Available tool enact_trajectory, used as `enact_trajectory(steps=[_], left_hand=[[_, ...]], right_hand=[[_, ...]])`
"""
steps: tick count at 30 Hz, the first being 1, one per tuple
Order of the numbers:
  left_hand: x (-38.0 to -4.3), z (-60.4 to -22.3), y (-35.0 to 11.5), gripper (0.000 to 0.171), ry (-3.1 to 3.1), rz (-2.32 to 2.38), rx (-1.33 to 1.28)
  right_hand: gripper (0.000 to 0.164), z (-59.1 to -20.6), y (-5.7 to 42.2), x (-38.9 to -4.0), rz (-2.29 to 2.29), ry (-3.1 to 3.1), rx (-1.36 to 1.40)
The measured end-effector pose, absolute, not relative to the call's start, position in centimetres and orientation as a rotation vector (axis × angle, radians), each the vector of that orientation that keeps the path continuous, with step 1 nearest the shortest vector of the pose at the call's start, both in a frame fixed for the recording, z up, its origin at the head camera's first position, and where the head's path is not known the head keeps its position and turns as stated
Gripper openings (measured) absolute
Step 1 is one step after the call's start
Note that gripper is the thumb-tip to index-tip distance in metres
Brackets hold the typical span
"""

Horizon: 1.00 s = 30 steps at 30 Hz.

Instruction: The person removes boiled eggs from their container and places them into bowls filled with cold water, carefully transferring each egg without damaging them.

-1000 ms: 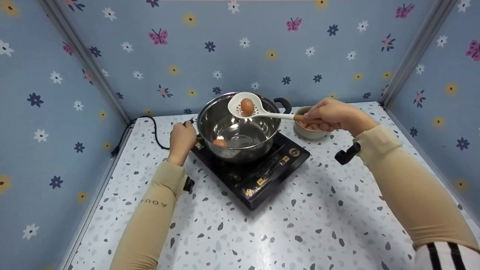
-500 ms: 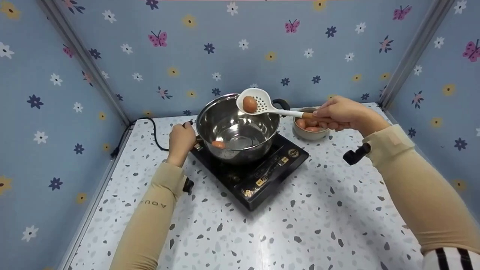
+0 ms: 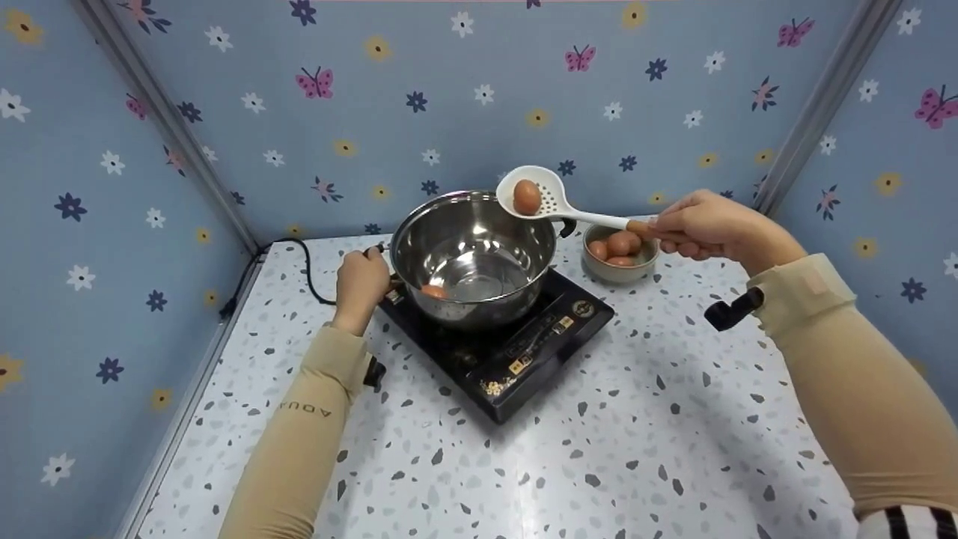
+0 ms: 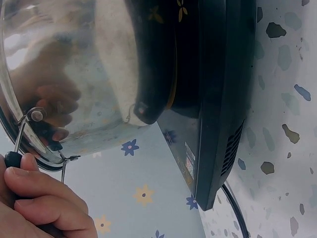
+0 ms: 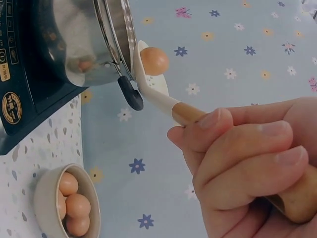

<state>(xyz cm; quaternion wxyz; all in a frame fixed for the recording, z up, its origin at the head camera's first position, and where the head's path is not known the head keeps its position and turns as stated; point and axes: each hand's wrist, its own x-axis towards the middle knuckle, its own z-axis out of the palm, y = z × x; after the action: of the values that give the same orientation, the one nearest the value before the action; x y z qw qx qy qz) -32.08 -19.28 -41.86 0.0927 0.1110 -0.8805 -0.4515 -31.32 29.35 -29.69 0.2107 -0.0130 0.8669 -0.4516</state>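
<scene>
My right hand (image 3: 707, 224) grips the wooden handle of a white slotted spoon (image 3: 591, 217). One brown egg (image 3: 527, 198) lies in the spoon's bowl, above the right rim of a steel pot (image 3: 486, 303). The left hand (image 3: 362, 283) holds the pot's black side handle; in the left wrist view its fingers (image 4: 47, 191) curl round that handle. Another brown egg (image 3: 433, 291) shows low inside the pot at its near left side. To the right, below the spoon handle, a beige bowl (image 3: 618, 275) contains several brown eggs (image 5: 78, 205).
Under the pot is a black induction cooker (image 3: 516, 374), set at an angle on the speckled table (image 3: 599, 457). A black cord (image 3: 308, 273) runs from behind it to the left. Flower-patterned panels (image 3: 479, 97) enclose the table at the back and both sides.
The right hand has carried the slotted spoon and its egg rightward, from over the pot's middle to its right rim. The left hand stays on the pot handle.
</scene>
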Motion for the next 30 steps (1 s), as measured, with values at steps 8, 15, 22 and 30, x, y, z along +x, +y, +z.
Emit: enact_trajectory(steps=[8, 15, 22, 30], left_hand=[[-32.0, -41.9, -19.4, 0.042, -2.639, -1.337, 0.333], [-32.0, -42.0, -19.4, 0.042, -2.618, -1.311, 0.328], [-32.0, -42.0, -19.4, 0.044, -2.599, -1.319, 0.344], [-32.0, -42.0, -19.3, 0.043, -2.603, -1.320, 0.317]], right_hand=[[0.040, -30.0, 30.7, -31.3, -1.261, 2.427, 0.025], [0.040, -30.4, 31.9, -31.2, -1.283, 2.440, 0.055], [0.032, -30.5, 32.8, -31.2, -1.325, 2.448, 0.084], [0.033, -31.8, 34.1, -31.0, -1.316, 2.462, 0.110]])
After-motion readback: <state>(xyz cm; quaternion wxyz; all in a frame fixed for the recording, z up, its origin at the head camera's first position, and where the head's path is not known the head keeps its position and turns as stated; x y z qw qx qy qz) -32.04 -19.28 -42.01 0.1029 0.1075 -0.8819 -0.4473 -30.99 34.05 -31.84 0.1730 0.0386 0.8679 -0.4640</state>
